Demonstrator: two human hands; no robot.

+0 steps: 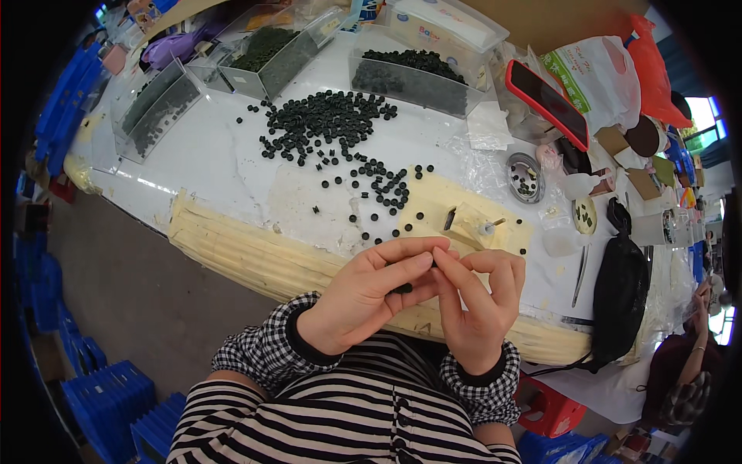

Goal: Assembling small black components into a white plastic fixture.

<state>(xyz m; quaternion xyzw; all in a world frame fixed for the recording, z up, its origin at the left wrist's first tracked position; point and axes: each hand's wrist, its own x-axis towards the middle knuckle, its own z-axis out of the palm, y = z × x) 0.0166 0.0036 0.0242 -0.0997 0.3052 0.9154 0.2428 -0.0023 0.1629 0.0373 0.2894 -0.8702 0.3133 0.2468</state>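
Left hand [363, 298] and right hand [479, 305] meet at the fingertips, thumbs and forefingers pinching one small black piece [433, 264] (mostly hidden by skin, outline not readable). Second piece [403, 288], dark and rounded, lies within the curled fingers of the left hand.

Beyond the hands: loose pile [325, 120] of short, matt black cylinders, some showing a grooved waist, thinning to scattered singles nearer the fingers. Surface is the desk [224, 143], white and smooth, with rough flaking film in places. Desk edge by the wrists carries padding [239, 240], cream, lengthwise ridged.

Just beyond the right hand: block [468, 221], cream, tape-like skin, thin metal pin on it. To its right, slim metal tweezers [580, 276], then a soft black pouch [621, 298]. Well past the fingertips, clear plastic bin [417, 94], rigid-walled, heaped with black pieces. Cuffs [267, 340]: checked woven cloth, dark bands at the wrists.
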